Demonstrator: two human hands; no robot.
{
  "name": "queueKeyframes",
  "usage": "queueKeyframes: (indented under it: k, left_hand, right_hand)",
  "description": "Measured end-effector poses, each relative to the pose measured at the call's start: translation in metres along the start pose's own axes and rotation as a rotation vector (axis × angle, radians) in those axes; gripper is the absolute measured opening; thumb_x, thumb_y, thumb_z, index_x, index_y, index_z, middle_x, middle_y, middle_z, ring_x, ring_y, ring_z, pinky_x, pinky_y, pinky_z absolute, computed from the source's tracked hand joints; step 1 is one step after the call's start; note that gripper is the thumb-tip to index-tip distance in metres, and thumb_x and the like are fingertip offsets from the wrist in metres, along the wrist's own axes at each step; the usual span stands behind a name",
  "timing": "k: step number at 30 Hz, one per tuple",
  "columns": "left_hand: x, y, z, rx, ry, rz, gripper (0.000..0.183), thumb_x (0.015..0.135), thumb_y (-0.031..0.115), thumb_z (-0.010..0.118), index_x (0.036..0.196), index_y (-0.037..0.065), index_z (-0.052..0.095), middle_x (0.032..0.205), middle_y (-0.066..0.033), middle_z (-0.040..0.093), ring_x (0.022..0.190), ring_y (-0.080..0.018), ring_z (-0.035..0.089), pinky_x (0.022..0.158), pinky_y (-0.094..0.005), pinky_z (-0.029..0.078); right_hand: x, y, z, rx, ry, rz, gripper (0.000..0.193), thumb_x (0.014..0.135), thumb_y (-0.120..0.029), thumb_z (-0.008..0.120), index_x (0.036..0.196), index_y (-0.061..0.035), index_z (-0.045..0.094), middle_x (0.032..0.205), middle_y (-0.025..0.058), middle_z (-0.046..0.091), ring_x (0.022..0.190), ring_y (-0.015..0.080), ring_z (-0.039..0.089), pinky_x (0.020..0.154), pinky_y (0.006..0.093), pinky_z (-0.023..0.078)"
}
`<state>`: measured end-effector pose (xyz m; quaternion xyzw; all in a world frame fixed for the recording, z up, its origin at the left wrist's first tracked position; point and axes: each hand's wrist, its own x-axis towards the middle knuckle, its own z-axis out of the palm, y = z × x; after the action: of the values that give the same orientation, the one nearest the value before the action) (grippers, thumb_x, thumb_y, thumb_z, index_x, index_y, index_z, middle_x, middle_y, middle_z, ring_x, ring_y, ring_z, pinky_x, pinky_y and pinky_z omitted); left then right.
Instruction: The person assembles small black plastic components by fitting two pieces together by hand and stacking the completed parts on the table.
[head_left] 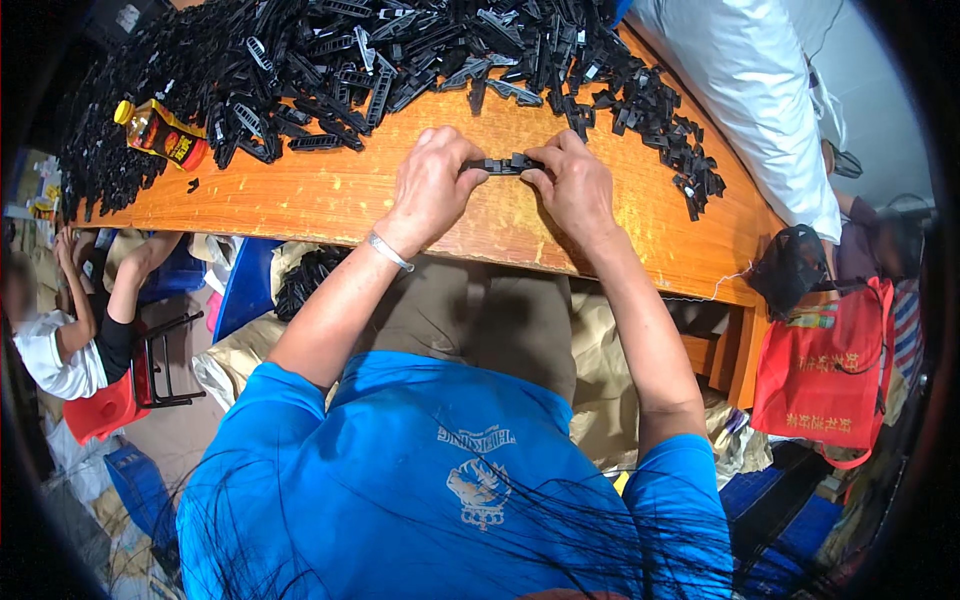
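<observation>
Between my two hands, just above the near part of the wooden table [330, 205], is a small black plastic part [503, 166]. My left hand [432, 185] pinches its left end with thumb and fingertips. The right end is gripped the same way by my right hand [573, 185]. Its middle shows between the fingertips, while both ends are covered. Beyond my hands lies a big heap of black plastic parts [400, 60], some long and slotted. A smaller scatter of short black pieces [650, 115] spreads to the right.
A bottle with a yellow cap [165, 135] lies on the heap's left side. A white sack [745, 90] rests along the right edge. A black plastic bag [790, 268] and a red bag [825, 375] hang at the right corner. Another person [75, 340] sits at the left.
</observation>
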<state>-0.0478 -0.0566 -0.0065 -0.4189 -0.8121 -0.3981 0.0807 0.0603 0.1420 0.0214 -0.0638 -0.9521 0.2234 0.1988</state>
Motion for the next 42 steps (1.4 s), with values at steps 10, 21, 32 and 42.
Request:
queueKeyframes:
  k: [10,21,32,42]
  left_hand:
    - [0.007,-0.005,-0.007,0.008,-0.004,0.011,0.018,0.081,0.003,0.084,0.094,0.000,0.072,0.094,-0.0147,0.066,0.094,-0.0379,0.065,0.083,-0.0465,0.053]
    - [0.020,0.000,-0.081,0.084,-0.253,-0.052,0.026,0.093,0.002,0.068,0.119,0.003,0.072,0.109,-0.0153,0.073,0.106,-0.0357,0.070,0.096,-0.0406,0.055]
    - [0.088,0.050,0.089,0.069,-0.094,0.054,0.014,0.095,0.019,0.073,0.103,0.008,0.068,0.100,-0.0144,0.067,0.101,-0.0381,0.066,0.085,-0.0505,0.055]
    - [0.047,0.043,0.040,0.047,-0.084,0.089,0.016,0.089,0.015,0.077,0.097,0.004,0.068,0.095,-0.0145,0.070,0.096,-0.0368,0.068,0.084,-0.0469,0.055]
  right_hand:
    - [0.033,0.006,0.019,0.046,-0.148,-0.256,0.020,0.085,-0.018,0.085,0.103,-0.0101,0.082,0.094,0.0093,0.068,0.089,0.0337,0.071,0.077,0.0439,0.056]
    - [0.038,0.084,-0.017,-0.103,0.120,0.197,0.021,0.096,-0.020,0.075,0.113,-0.0098,0.083,0.114,0.0172,0.076,0.102,0.0386,0.074,0.092,0.0472,0.058]
    - [0.056,0.087,-0.022,-0.315,-0.151,0.208,0.028,0.092,-0.022,0.076,0.119,-0.0145,0.081,0.119,0.0241,0.073,0.107,0.0413,0.073,0.095,0.0504,0.058]
    - [-0.023,0.073,-0.045,-0.114,-0.073,-0.006,0.020,0.097,-0.016,0.070,0.114,-0.0044,0.071,0.107,0.0269,0.072,0.091,0.0452,0.072,0.082,0.0532,0.057]
